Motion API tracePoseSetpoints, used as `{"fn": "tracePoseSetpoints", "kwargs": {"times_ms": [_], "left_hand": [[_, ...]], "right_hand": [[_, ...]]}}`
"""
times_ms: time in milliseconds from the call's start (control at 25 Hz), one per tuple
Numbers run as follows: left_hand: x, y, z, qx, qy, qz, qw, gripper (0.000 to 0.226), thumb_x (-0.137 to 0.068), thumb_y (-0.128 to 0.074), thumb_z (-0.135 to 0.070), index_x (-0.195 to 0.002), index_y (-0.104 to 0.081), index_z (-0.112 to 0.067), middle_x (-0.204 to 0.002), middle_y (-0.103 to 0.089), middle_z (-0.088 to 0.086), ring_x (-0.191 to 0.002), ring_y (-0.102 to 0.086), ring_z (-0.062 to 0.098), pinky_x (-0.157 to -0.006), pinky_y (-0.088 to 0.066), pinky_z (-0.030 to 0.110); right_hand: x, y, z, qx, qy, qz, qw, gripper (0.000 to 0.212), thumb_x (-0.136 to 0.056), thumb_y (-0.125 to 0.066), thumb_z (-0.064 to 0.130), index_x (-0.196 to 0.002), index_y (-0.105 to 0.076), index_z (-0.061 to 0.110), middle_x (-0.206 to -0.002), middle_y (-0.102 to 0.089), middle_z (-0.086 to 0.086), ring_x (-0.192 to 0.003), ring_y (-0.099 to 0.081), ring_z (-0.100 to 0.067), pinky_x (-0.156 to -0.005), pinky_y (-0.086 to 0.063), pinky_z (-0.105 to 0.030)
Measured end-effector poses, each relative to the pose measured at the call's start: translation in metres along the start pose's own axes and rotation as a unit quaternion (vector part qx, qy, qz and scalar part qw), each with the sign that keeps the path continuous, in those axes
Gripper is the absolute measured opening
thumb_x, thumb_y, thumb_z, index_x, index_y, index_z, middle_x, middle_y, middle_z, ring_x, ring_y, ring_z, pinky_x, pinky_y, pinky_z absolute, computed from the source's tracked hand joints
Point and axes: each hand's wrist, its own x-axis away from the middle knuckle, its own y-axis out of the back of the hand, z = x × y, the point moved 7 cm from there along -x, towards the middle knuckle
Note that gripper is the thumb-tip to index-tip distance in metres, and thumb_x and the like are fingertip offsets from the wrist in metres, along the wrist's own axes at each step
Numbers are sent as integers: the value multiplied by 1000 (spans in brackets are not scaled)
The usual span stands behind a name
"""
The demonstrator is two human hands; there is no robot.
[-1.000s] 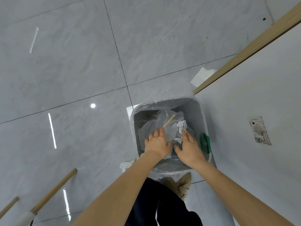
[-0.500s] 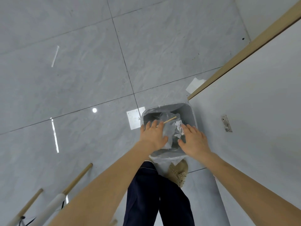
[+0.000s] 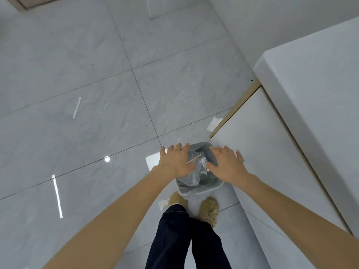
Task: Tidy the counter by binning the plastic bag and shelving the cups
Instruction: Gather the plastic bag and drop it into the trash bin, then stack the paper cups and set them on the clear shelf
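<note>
floor (image 3: 77, 65) – grey tile, bin (image 3: 202, 188) stands on it beside desk (image 3: 310, 94) | plastic bag (image 3: 191, 177) – in bin below both grips, likely just dropped | left hand (image 3: 175, 162), right hand (image 3: 227, 165) – grips spread flat, holding nothing, above bin | stick (image 3: 193, 159) between grips | cups not in view; bin contents murky

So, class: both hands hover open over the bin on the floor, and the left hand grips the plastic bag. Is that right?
Not quite. In the head view the left hand holds nothing: its fingers are spread, like those of the right hand. The plastic bag lies inside the bin on the floor, below both hands.
</note>
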Motion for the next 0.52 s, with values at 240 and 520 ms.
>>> {"fn": "tracePoseSetpoints", "kwargs": {"times_ms": [240, 520], "left_hand": [[57, 62, -26, -57, -38, 13, 998, 67, -88, -37, -46, -142, -9, -16, -152, -20, 11, -140, -12, 34, -114, -8, 53], [116, 138, -51, -93, -83, -37, 992, 65, -90, -35, -47, -142, -7, -20, -153, -18, 8, -139, -19, 30, -115, -9, 52]], "right_hand": [[60, 65, 13, -10, -27, -26, 999, 58, -90, -42, 40, -140, -18, 23, -153, -22, -4, -142, -11, -26, -113, -6, -57], [121, 141, 41, -68, -25, -106, 992, 57, -89, -44, 36, -139, -21, 23, -151, -27, -5, -140, -18, -24, -114, -8, -54]]}}
